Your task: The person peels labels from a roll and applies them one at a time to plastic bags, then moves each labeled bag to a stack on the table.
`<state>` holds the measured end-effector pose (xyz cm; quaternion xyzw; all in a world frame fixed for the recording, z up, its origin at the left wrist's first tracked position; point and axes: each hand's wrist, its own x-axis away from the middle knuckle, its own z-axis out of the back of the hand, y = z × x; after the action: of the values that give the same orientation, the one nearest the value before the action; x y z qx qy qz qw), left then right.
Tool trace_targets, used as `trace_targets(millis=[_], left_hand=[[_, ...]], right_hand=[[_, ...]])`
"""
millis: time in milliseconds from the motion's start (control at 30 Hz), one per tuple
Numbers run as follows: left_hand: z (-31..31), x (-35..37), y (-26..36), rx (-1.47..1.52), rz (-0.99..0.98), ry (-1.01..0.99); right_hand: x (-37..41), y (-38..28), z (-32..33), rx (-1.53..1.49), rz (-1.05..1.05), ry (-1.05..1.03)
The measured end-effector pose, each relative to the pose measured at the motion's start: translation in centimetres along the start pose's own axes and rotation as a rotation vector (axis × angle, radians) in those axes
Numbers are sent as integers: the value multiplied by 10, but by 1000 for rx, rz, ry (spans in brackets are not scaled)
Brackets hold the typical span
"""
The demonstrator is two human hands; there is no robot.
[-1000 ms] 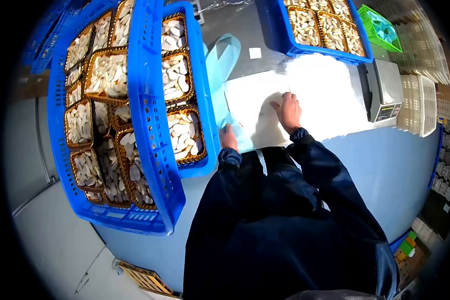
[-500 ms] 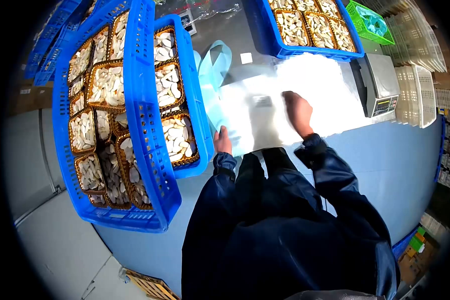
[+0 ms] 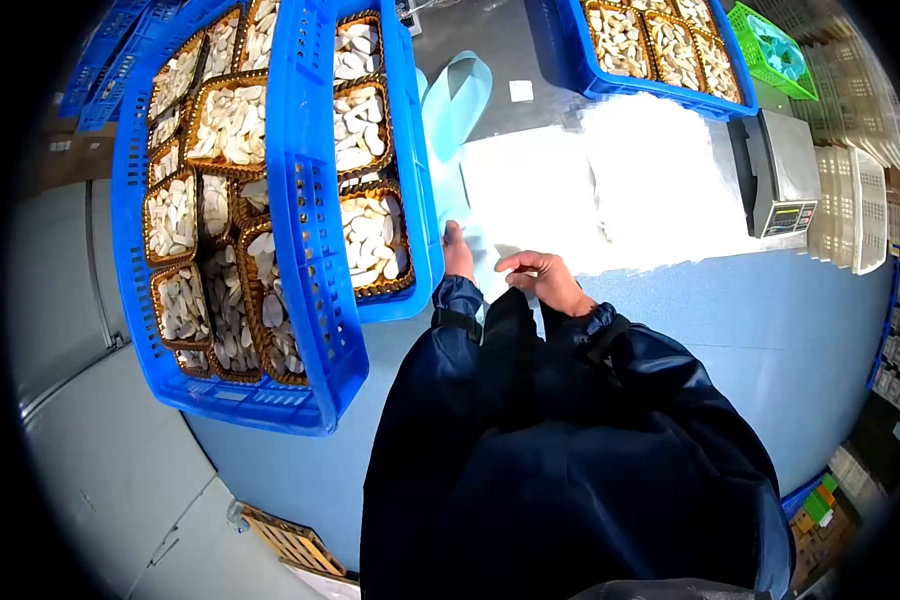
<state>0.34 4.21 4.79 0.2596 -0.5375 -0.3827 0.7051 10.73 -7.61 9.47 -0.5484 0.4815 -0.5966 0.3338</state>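
Observation:
A pale blue ribbon-like strip (image 3: 452, 110) curls up beside the blue crate and runs down the table to my left hand (image 3: 458, 252). That hand is closed on the strip's near end, thumb up. My right hand (image 3: 548, 282) is just to the right, at the table's front edge, with thumb and fingers pinched together. What sits in that pinch, if anything, is too small to make out. Behind my hands lies a glaring white stack of sheets (image 3: 530, 180), with a second white stack (image 3: 660, 180) to its right. Their details are washed out by light.
Blue crates (image 3: 305, 230) filled with baskets of sliced pale mushrooms (image 3: 232, 125) rise at the left. Another blue crate (image 3: 660, 95) stands at the back. On the right are a scale (image 3: 785, 175), a green basket (image 3: 773, 50) and stacked white crates (image 3: 850, 205).
My right hand has come from over the white sheets down and left, close to my left hand, and its fingers now pinch. The view has shifted slightly.

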Motion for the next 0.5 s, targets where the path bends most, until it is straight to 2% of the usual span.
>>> trace_targets(millis=[33, 100, 133, 167, 233, 367, 433, 500], left_hand=[[3, 1, 4, 0, 1, 0], [13, 5, 16, 308, 187, -318], [21, 22, 43, 332, 301, -420], [21, 19, 34, 332, 302, -416], [20, 9, 6, 5, -40, -416], [15, -1, -17, -199, -135, -289], [8, -16, -40, -88, -165, -247], [2, -28, -59, 130, -220, -150]], right_hand=[[-2, 8, -1, -95, -47, 30], [-4, 17, -5, -141, -37, 97], [-6, 18, -7, -189, -23, 159], [-8, 18, -7, -191, -24, 155], [-9, 13, -8, -58, 32, 172], [-5, -7, -6, 245, 126, 245], [-2, -13, -2, 350, 148, 245], [-4, -11, 2, 304, 315, 392]])
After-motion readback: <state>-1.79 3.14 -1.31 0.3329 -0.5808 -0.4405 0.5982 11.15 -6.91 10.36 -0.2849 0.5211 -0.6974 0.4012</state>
